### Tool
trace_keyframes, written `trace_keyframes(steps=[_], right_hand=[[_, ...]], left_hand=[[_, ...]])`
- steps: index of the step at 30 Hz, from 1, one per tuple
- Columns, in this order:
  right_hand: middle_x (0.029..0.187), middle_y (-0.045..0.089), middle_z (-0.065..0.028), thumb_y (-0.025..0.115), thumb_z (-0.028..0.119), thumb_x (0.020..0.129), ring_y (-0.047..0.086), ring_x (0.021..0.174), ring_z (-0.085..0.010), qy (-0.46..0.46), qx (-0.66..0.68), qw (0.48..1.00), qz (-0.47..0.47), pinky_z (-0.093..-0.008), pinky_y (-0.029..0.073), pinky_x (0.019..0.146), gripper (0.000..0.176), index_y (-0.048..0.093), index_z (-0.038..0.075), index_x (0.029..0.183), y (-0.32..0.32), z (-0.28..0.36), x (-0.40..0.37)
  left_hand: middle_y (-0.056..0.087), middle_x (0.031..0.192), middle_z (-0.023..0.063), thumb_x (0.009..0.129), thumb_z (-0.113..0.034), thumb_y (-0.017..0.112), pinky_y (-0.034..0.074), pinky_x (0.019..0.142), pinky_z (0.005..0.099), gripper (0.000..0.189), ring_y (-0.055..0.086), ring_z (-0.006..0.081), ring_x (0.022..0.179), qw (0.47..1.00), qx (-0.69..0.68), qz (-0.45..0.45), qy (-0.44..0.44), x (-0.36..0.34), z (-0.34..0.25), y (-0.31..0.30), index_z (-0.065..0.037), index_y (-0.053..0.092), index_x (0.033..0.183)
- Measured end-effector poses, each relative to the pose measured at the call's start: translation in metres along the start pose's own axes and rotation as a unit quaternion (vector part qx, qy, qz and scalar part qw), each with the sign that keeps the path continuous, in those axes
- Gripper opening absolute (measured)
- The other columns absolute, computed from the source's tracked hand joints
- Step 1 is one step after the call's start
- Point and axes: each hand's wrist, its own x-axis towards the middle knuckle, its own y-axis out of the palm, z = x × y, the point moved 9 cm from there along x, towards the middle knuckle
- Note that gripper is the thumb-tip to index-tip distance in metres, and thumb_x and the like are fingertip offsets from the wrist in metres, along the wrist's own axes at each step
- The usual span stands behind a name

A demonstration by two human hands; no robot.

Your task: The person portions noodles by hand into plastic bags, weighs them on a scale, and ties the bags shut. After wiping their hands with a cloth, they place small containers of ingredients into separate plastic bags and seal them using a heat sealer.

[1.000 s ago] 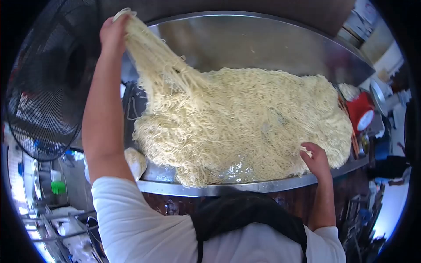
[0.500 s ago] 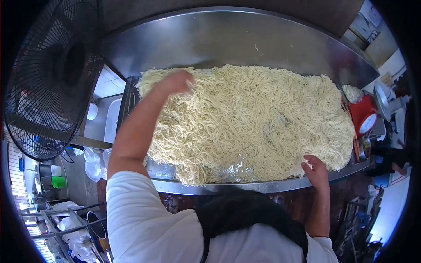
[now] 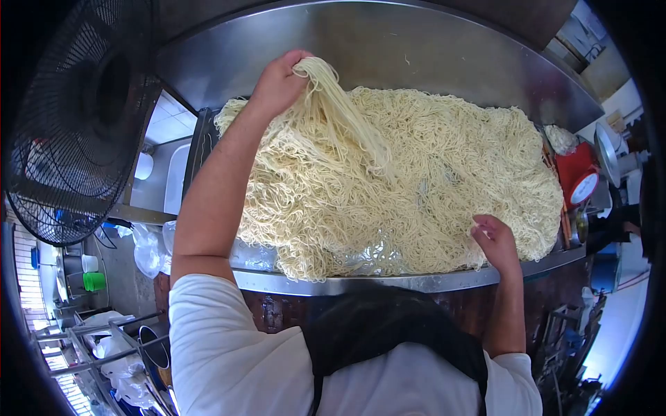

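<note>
A wide, thick spread of pale noodles covers most of the steel table. Above its far left part, my left hand is closed around a bunch of noodles, whose strands hang down to the right into the heap. My right hand is over the near right part of the noodles, holding nothing, its fingers loosely curved and apart. Wet metal of the tabletop shows along the near left edge.
A steel back panel rises behind the noodles. To the left stands a large black fan. A red scale sits at the right end. Plastic bags hang at lower left. Part of another person shows far right.
My left hand has risen from the noodles, moving up and away with a bunch of strands in it. My right hand has moved slightly farther over the noodles.
</note>
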Motion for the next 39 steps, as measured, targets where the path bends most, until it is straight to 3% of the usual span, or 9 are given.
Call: trace_keyframes(steps=[5,7,11,14,16,20,25,35,39], right_hand=[[0.104,0.071,-0.0128,0.073,0.024,0.085,0.068,0.095,-0.0234,-0.113,0.007,0.991,0.066,-0.0339,0.053,0.081,0.035,0.068,0.005,0.115,0.047,0.058,0.041],[0.108,0.071,-0.0135,0.073,0.025,0.084,0.068,0.097,-0.0255,-0.159,-0.050,0.983,0.082,-0.0357,0.054,0.084,0.036,0.069,0.006,0.114,0.073,0.097,0.055],[0.136,0.055,-0.0194,0.078,0.027,0.079,0.060,0.118,-0.0306,-0.282,-0.051,0.957,0.035,-0.0385,0.049,0.098,0.056,0.061,0.010,0.130,0.133,0.125,0.101],[0.145,0.046,-0.0177,0.079,0.031,0.078,0.058,0.120,-0.0266,-0.225,-0.217,0.948,0.054,-0.0387,0.050,0.095,0.061,0.057,0.008,0.131,0.196,0.127,0.102],[0.122,0.062,-0.0175,0.080,0.028,0.077,0.064,0.107,-0.0254,-0.189,-0.245,0.936,0.168,-0.0387,0.053,0.087,0.052,0.063,0.007,0.121,0.227,0.125,0.104],[0.079,0.068,-0.0052,0.076,0.028,0.083,0.064,0.068,-0.0161,-0.123,0.007,0.978,0.168,-0.0328,0.053,0.064,0.032,0.068,0.006,0.104,0.129,0.158,0.112],[0.086,0.068,-0.0012,0.075,0.012,0.085,0.061,0.073,-0.0072,-0.279,0.110,0.953,0.040,-0.0215,0.049,0.065,0.017,0.065,0.005,0.096,-0.040,0.233,0.076],[0.093,0.064,0.0004,0.076,0.014,0.082,0.060,0.084,-0.0077,-0.211,0.291,0.932,0.042,-0.0236,0.049,0.073,0.031,0.059,0.007,0.107,-0.033,0.242,0.075],[0.106,0.065,-0.0027,0.075,0.022,0.081,0.061,0.099,-0.0164,-0.297,-0.040,0.936,0.185,-0.0309,0.051,0.082,0.044,0.060,0.006,0.120,0.040,0.248,0.083]], left_hand=[[0.059,0.133,0.0188,0.085,-0.009,0.066,0.045,0.102,0.0364,0.056,0.058,0.0274,0.121,0.961,0.267,0.069,-0.028,-0.020,0.053,0.006,-0.005,0.051,0.139],[0.039,0.150,0.0211,0.086,-0.024,0.068,0.038,0.112,0.0451,0.065,0.042,0.0365,0.136,0.936,0.340,0.065,-0.067,-0.070,0.061,0.013,-0.010,0.045,0.145],[0.038,0.149,0.0186,0.078,-0.050,0.077,0.023,0.115,0.0614,0.082,0.032,0.0385,0.141,0.910,0.399,0.115,-0.009,-0.207,0.022,0.083,-0.013,0.046,0.145],[0.036,0.153,0.0142,0.071,-0.052,0.081,0.022,0.114,0.0646,0.093,0.029,0.0366,0.144,0.882,0.406,0.239,-0.007,-0.281,0.048,0.139,-0.017,0.041,0.148],[0.035,0.154,0.0138,0.072,-0.047,0.081,0.024,0.114,0.0627,0.093,0.029,0.0358,0.145,0.848,0.456,0.243,-0.120,-0.285,0.100,0.120,-0.018,0.038,0.149],[0.035,0.155,0.0142,0.072,-0.036,0.081,0.025,0.115,0.0601,0.084,0.030,0.0357,0.144,0.827,0.458,0.194,-0.264,-0.240,0.153,0.061,-0.017,0.043,0.145],[0.036,0.152,0.0201,0.070,-0.027,0.081,0.022,0.115,0.0623,0.078,0.028,0.0418,0.144,0.843,0.434,0.231,-0.217,-0.242,0.112,0.072,-0.014,0.049,0.140],[0.049,0.142,0.0244,0.084,-0.042,0.070,0.030,0.115,0.0473,0.060,0.042,0.0390,0.136,0.945,0.225,0.205,-0.121,-0.267,0.067,0.102,-0.009,0.057,0.133],[0.055,0.137,0.0189,0.088,-0.041,0.064,0.037,0.110,0.0447,0.054,0.050,0.0357,0.129,0.961,0.152,0.188,-0.133,-0.265,0.054,0.087,-0.010,0.058,0.131]])
